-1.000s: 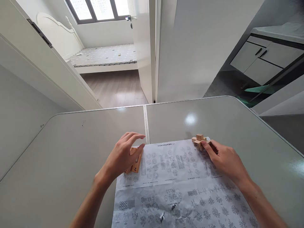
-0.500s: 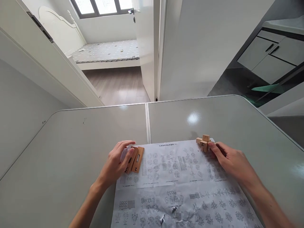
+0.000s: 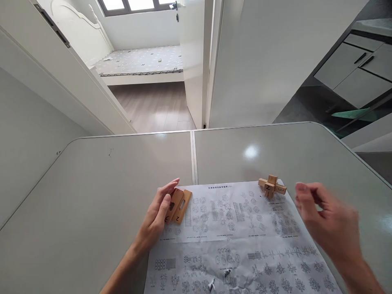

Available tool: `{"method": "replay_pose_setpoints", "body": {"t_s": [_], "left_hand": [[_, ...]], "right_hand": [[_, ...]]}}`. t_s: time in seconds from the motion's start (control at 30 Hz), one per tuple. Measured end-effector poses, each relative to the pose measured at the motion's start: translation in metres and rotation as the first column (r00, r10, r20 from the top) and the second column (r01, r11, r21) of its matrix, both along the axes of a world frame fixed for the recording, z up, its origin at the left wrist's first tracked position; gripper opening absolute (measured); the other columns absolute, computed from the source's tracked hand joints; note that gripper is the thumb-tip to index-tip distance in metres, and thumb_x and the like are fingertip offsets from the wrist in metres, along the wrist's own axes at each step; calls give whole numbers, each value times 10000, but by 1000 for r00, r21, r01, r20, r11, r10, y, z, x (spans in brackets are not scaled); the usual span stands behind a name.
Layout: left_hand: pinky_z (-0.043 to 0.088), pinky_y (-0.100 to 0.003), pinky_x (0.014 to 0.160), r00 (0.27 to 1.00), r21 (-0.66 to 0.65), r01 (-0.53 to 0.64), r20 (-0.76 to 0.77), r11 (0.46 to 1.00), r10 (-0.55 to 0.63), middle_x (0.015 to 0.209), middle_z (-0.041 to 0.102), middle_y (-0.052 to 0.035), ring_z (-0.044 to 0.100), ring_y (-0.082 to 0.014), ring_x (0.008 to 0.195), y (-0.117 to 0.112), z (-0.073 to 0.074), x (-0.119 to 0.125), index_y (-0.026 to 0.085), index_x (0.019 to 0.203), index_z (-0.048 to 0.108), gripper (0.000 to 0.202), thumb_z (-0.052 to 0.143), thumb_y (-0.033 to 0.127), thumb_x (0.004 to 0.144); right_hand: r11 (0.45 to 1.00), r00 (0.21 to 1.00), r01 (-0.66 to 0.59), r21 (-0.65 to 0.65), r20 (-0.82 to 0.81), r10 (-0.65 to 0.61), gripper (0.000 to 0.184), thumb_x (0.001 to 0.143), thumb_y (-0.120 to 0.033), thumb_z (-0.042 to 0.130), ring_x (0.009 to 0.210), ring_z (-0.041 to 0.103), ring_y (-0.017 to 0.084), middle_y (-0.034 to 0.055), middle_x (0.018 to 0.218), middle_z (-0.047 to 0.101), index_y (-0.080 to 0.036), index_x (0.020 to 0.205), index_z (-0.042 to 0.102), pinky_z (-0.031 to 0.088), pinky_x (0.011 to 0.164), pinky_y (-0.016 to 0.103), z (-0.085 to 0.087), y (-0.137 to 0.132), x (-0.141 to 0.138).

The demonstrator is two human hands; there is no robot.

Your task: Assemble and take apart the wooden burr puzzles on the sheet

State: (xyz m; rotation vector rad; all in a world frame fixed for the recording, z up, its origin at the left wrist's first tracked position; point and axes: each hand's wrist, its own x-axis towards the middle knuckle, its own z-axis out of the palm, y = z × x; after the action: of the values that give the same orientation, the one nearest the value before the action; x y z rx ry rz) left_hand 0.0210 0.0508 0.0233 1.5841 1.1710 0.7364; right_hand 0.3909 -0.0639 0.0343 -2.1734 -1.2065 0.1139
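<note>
My left hand (image 3: 157, 214) lies at the left edge of a printed paper sheet (image 3: 235, 237), fingers stretched and resting against two flat wooden pieces (image 3: 179, 201) marked with numbers and slots. A small wooden cross-shaped puzzle (image 3: 272, 186) stands on the sheet's far right corner. My right hand (image 3: 329, 222) hovers to the right of the puzzle, apart from it, motion-blurred, fingers loosely curled with nothing in them.
The grey folding table (image 3: 122, 163) has a seam down its middle and rounded far corners. Beyond it are a white wall and an open doorway to a room with a bed (image 3: 141, 61). Cabinets (image 3: 352, 69) stand at the far right.
My right hand let go of the cross puzzle and pulled back to the right. My left hand settled flat beside the two wooden pieces. The view shifted slightly.
</note>
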Motion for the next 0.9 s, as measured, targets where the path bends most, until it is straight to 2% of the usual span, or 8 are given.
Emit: {"method": "replay_pose_setpoints", "body": {"t_s": [0.1, 0.2, 0.27, 0.33, 0.43, 0.57, 0.63, 0.9], "left_hand": [[415, -525, 1312, 999, -48, 11, 44, 999, -9, 1675, 524, -67, 487, -286, 1560, -8, -3, 13, 290, 1472, 593, 434, 395, 488, 1140], [402, -542, 1319, 995, -39, 56, 86, 998, -53, 1667, 530, -53, 486, -264, 1561, -16, -5, 29, 309, 1469, 578, 401, 383, 439, 1144], [457, -543, 1284, 991, -15, 112, 82, 994, -110, 1646, 552, -45, 523, -250, 1534, -19, -4, 38, 328, 1470, 563, 393, 347, 399, 1150], [509, -535, 1242, 989, 36, 137, 47, 990, -139, 1593, 597, -54, 572, -246, 1485, -20, -3, 44, 333, 1459, 560, 375, 356, 358, 1144], [583, -510, 1140, 994, 161, 108, -47, 981, -102, 1421, 679, -88, 659, -257, 1346, -18, -4, 42, 300, 1338, 600, 287, 426, 302, 1109], [614, -470, 995, 968, 305, 95, -252, 947, -15, 1198, 680, -83, 684, -272, 1155, -16, -8, 30, 259, 1082, 597, 82, 595, 294, 1008], [611, -460, 947, 941, 350, 140, -339, 926, -14, 1154, 659, -76, 664, -280, 1102, -16, -10, 23, 255, 1012, 565, 149, 685, 313, 945], [573, -494, 978, 855, 442, 307, -518, 843, -39, 1131, 620, -84, 570, -320, 1159, -20, -11, 10, 242, 895, 555, 241, 770, 351, 891]], "right_hand": [[955, 952, -291, 56, -82, 295, 425, 1079, -572, 485, 525, 518, 179, 3, 624, 583, -249, 839, 620, 425, 551, 316, 0, 9, -30], [820, 804, -572, 38, -176, 569, 361, 1111, -451, 478, 578, 575, 184, 9, 696, 621, -256, 818, 560, 456, 543, 302, -5, 22, -62], [753, 736, -657, 42, -184, 652, 249, 1111, -376, 492, 678, 643, 199, 34, 840, 676, -254, 909, 571, 529, 606, 312, -12, 29, -80], [726, 713, -683, 79, -142, 687, 134, 1064, -343, 583, 974, 715, 266, 105, 1160, 698, -257, 1166, 596, 621, 813, 395, -20, 33, -93], [712, 705, -698, 75, -105, 701, 537, 952, -345, 741, 1282, 632, 363, 150, 1395, 607, -291, 1428, 500, 596, 1032, 545, -30, 32, -107], [738, 733, -674, 43, -87, 675, 823, 835, -399, 865, 1322, 591, 411, 171, 1435, 565, -289, 1521, 422, 565, 1067, 607, -37, 26, -121], [748, 744, -663, 31, -83, 663, 877, 810, -401, 883, 1340, 568, 425, 182, 1447, 554, -279, 1532, 401, 546, 1079, 617, -38, 25, -128], [763, 764, -644, 49, -19, 645, 780, 865, -328, 802, 1330, 555, 418, 187, 1412, 576, -236, 1518, 388, 506, 1092, 617, -45, 25, -136]]}}
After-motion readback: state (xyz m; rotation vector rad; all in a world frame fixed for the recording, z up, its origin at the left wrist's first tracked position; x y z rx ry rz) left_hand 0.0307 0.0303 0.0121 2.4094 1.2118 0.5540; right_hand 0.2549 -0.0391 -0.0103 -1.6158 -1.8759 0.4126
